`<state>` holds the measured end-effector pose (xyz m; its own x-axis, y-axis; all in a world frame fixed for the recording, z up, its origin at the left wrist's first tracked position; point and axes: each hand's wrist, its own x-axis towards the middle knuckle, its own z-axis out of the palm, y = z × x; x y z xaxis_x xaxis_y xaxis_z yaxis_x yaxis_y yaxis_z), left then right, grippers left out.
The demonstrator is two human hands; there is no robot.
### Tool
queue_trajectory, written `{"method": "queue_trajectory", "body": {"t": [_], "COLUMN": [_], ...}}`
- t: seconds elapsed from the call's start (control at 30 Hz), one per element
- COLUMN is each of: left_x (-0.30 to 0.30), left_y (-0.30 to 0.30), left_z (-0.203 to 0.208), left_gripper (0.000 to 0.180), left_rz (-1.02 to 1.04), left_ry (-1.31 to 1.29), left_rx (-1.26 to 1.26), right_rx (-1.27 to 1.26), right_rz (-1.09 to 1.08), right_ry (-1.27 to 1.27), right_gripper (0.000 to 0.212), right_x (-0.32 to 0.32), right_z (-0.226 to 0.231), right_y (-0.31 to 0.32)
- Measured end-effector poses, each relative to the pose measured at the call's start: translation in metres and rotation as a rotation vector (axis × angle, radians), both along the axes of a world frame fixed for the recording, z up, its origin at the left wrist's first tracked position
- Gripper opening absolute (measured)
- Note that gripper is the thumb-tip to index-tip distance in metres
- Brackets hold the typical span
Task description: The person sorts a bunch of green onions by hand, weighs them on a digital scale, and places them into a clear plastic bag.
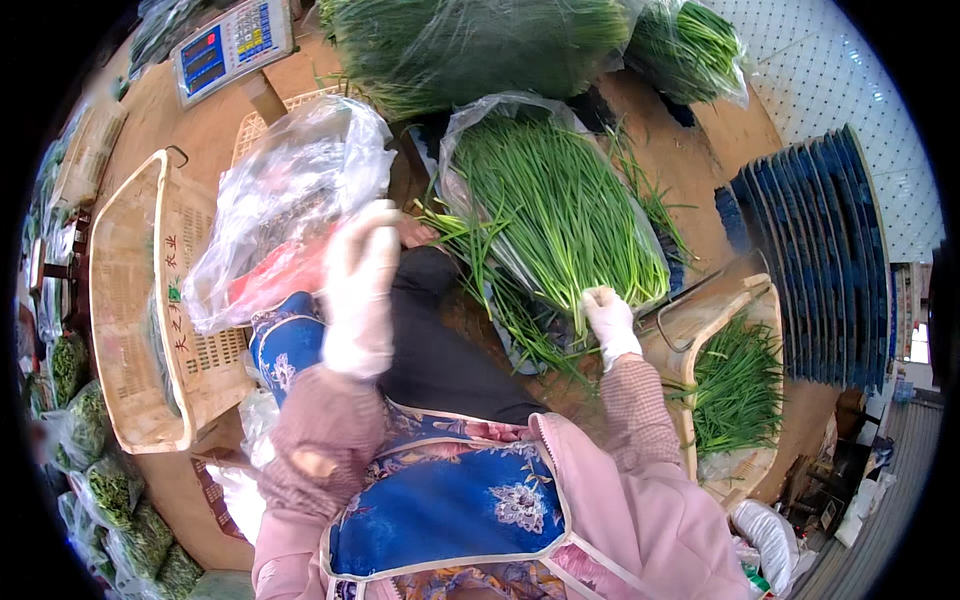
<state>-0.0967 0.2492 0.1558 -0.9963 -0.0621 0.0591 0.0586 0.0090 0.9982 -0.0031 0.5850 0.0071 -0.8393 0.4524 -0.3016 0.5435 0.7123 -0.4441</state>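
A large bundle of garlic chives [555, 205] lies in an opened clear plastic bag [462, 120] in front of me, with loose stalks spilling over its left side. At the bundle's near end, my right hand [608, 318], in a white glove, has its fingers closed on the pale ends of some chives. My left hand [362, 285], also gloved in white, is raised to the left of the bundle, over my lap. Motion smears its fingers, so their state and anything in them do not show. Beside it is a crumpled clear plastic bag [300, 165] with something red under it.
A beige plastic crate [165, 330] stands at left. Another crate [690, 415] at right holds more chives [738, 385]. Behind it rise stacked dark blue trays [815, 260]. Bagged greens [480, 45] lie at the far side, near a digital scale [232, 48]. Several bagged vegetables [110, 485] line the left edge.
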Motion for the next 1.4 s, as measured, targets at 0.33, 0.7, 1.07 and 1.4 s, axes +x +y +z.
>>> {"method": "queue_trajectory", "body": {"t": [0.33, 0.7, 1.07, 1.4], "left_x": [0.052, 0.032, -0.020, -0.027], "left_y": [0.115, 0.135, 0.118, 0.117], "left_z": [-0.126, -0.144, -0.168, -0.147], "left_gripper": [0.013, 0.030, 0.009, 0.010], "left_rz": [-0.506, -0.652, -0.204, -0.197], "left_ry": [-0.661, -0.854, -1.043, -0.914], "left_rx": [0.207, 0.056, 0.413, 0.599], "right_rx": [0.274, -0.729, -0.530, 0.165], "right_rz": [0.076, -0.441, 0.249, 0.171], "right_ry": [-0.472, 0.289, 0.126, -0.423], "right_gripper": [0.092, 0.022, 0.060, 0.049], "right_x": [-0.014, -0.022, -0.034, -0.081], "right_z": [-0.016, 0.043, 0.024, -0.018], "right_y": [-0.003, 0.021, -0.061, -0.037]}}
